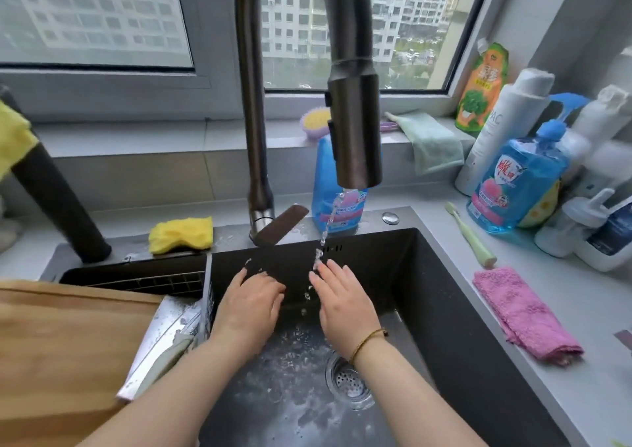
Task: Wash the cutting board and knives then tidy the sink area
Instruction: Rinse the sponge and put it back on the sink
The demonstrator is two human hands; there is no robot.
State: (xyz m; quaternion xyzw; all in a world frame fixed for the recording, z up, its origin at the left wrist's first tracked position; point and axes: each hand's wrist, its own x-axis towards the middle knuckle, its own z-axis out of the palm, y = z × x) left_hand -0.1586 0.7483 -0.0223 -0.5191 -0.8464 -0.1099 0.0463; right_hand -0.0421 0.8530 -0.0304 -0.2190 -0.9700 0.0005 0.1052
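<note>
- Both hands, left hand point(251, 304) and right hand point(342, 301), hang loose-fingered under the running tap point(355, 132), holding nothing.
- The cutting board point(61, 344) lies just left of the left hand: wooden, stiff, likely heavy; grip its edges.
- The wet knife point(160, 337) between them looks slippery; take its handle.

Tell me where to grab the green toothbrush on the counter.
Pinch the green toothbrush at its thick handle end, from above, across its narrow sides. It lies flat on the counter, bristle head pointing away, handle end nearest the pink cloth.
</note>
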